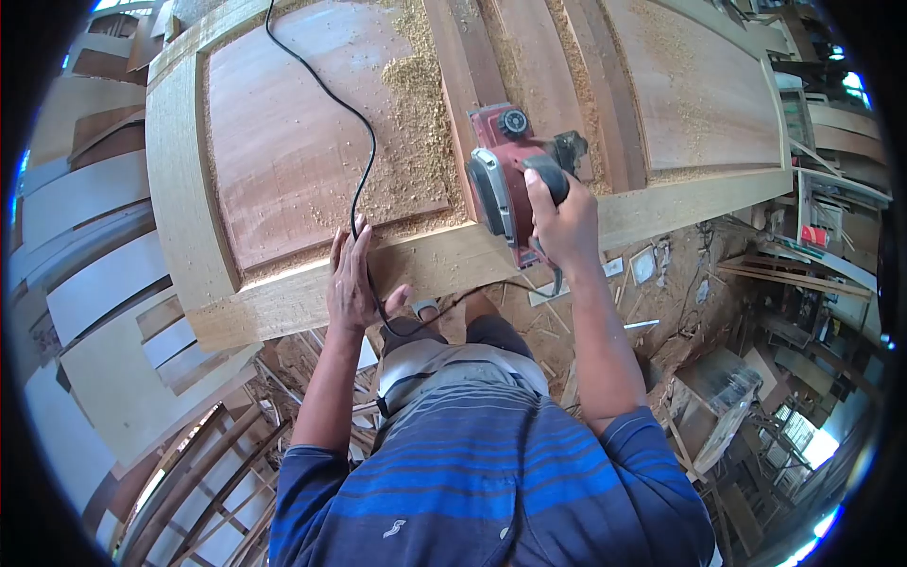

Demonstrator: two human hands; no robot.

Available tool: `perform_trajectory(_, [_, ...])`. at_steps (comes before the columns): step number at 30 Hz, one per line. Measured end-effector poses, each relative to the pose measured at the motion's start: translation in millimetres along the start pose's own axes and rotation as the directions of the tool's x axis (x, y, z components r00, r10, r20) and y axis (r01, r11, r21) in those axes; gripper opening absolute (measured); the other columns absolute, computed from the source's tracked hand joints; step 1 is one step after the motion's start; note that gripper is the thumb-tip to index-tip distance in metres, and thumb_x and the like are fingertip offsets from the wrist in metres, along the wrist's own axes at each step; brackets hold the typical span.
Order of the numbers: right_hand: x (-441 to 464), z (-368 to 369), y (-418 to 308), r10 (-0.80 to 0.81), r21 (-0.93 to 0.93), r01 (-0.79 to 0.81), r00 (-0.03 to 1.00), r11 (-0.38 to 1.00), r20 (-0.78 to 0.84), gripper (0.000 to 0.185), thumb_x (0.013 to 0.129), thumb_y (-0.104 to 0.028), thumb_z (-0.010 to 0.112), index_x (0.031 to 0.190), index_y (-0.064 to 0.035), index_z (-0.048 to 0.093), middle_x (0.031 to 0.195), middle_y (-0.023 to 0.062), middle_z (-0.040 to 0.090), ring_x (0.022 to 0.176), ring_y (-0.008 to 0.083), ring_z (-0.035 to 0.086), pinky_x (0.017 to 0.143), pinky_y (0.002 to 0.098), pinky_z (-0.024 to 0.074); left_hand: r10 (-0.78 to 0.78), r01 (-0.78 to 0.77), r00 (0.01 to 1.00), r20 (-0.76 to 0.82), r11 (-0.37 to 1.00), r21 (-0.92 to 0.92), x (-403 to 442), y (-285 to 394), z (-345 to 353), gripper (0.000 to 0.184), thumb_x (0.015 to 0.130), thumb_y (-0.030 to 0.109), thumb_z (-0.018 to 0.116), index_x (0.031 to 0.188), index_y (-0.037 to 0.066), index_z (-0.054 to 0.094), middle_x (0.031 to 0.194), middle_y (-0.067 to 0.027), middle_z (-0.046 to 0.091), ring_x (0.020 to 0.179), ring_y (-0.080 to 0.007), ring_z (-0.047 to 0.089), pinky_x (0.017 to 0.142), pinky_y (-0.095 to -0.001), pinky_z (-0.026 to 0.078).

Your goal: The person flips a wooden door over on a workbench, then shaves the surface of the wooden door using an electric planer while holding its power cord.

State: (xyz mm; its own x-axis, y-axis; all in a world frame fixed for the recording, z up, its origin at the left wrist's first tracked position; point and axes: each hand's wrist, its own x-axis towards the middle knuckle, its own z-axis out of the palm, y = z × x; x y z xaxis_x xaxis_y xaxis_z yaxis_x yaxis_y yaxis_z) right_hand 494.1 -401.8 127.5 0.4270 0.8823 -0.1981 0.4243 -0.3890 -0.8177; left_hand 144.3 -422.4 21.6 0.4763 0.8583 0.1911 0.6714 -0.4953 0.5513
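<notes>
My right hand (567,227) is wrapped around the rear handle of a red electric planer (505,161), which has a black knob on its front. The planer sits over the near edge of a panelled wooden door (425,269), beside the raised middle strips. My left hand (353,288) rests on the door's near rail with fingers stretched out and thumb apart. A black power cord (331,90) runs down the left panel, passes by the left fingers and hangs in front of my legs. Its contact with the fingers is hard to make out.
Wood shavings (416,94) lie in heaps on the left panel and along the grooves. Boards (104,279) are stacked at the left. Offcuts and scraps litter the floor (548,350) below the door. Long timber pieces (794,274) and a wooden block (713,402) stand at the right.
</notes>
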Motion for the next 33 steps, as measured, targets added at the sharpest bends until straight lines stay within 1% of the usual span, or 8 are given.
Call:
perform_trajectory(6, [68,18,-29,-0.002,-0.039,0.002,1.0,0.999,0.008,0.047,0.104,-0.043,0.071,0.108,0.0027,0.079,0.091,0.0261,0.079,0.089,0.041,0.08,0.081,0.049,0.0604,-0.047,0.047,0.998,0.043,0.999,0.014,1,1,-2,0.113,0.087,0.068,0.078,0.165,-0.004,0.039,0.167,-0.0307,0.049,0.155,-0.0427,0.05,0.136,-0.057,0.027])
perform_trajectory(12, [152,43,-52,-0.085,-0.042,0.084,0.996,0.996,-0.026,0.052,0.102,-0.049,0.071,0.101,0.0018,0.082,0.09,0.0274,0.08,0.094,0.0427,0.081,0.082,0.0505,0.0622,-0.063,0.063,0.997,0.04,0.998,0.024,3,3,-2,0.112,0.084,0.059,0.085,0.166,-0.001,0.037,0.166,-0.0297,0.05,0.153,-0.0426,0.052,0.137,-0.0553,0.027])
perform_trajectory(13, [165,48,-54,-0.115,-0.051,0.113,0.993,0.992,-0.032,0.052,0.102,-0.049,0.071,0.1,0.0014,0.082,0.089,0.0274,0.079,0.092,0.0425,0.081,0.082,0.0507,0.0625,-0.073,0.072,0.996,0.045,0.997,0.021,3,3,-3,0.112,0.083,0.058,0.086,0.165,-0.001,0.037,0.166,-0.0295,0.05,0.153,-0.0422,0.052,0.137,-0.0552,0.027])
perform_trajectory(15, [189,53,-65,-0.121,-0.085,0.119,0.992,0.989,-0.022,0.053,0.103,-0.05,0.069,0.096,0.001,0.082,0.077,0.0233,0.078,0.077,0.0371,0.082,0.075,0.048,0.0639,-0.079,0.079,0.996,0.037,0.997,0.005,2,4,-2,0.111,0.083,0.055,0.085,0.166,-0.001,0.037,0.166,-0.0282,0.052,0.156,-0.0429,0.049,0.137,-0.0555,0.027])
perform_trajectory(18, [218,57,-86,-0.074,-0.069,0.076,0.997,0.995,0.02,0.055,0.104,-0.051,0.068,0.091,0.0007,0.082,0.066,0.0177,0.075,0.062,0.0305,0.079,0.067,0.0444,0.0641,-0.103,0.103,0.994,0.044,0.995,-0.003,1,4,-1,0.111,0.082,0.054,0.086,0.165,-0.001,0.038,0.166,-0.0279,0.052,0.156,-0.0437,0.049,0.137,-0.0551,0.027])
perform_trajectory(19, [230,59,-90,-0.136,-0.074,0.137,0.991,0.988,0.016,0.06,0.105,-0.052,0.065,0.085,0.0015,0.081,0.061,0.014,0.073,0.056,0.0266,0.076,0.062,0.0422,0.064,-0.097,0.097,0.994,0.045,0.995,0.001,2,3,-2,0.112,0.081,0.052,0.088,0.166,0.0,0.037,0.167,-0.0277,0.05,0.156,-0.0434,0.049,0.137,-0.0549,0.027])
perform_trajectory(27, [324,84,-124,-0.158,-0.142,0.162,0.987,0.977,0.04,0.072,0.104,-0.058,0.059,0.074,0.0043,0.077,0.06,0.0156,0.073,0.056,0.0252,0.076,0.061,0.0399,0.0646,-0.122,0.122,0.992,0.036,0.992,0.013,3,5,-3,0.113,0.08,0.049,0.091,0.166,0.002,0.036,0.167,-0.0248,0.051,0.155,-0.0375,0.052,0.137,-0.0551,0.028])
perform_trajectory(33, [382,98,-139,-0.197,-0.156,0.2,0.98,0.967,0.036,0.074,0.104,-0.06,0.058,0.08,0.0058,0.079,0.065,0.0167,0.076,0.057,0.0241,0.077,0.06,0.0383,0.0645,-0.151,0.151,0.988,0.042,0.989,-0.003,3,3,-2,0.111,0.081,0.052,0.089,0.166,0.001,0.039,0.168,-0.024,0.051,0.156,-0.036,0.051,0.137,-0.0526,0.029])
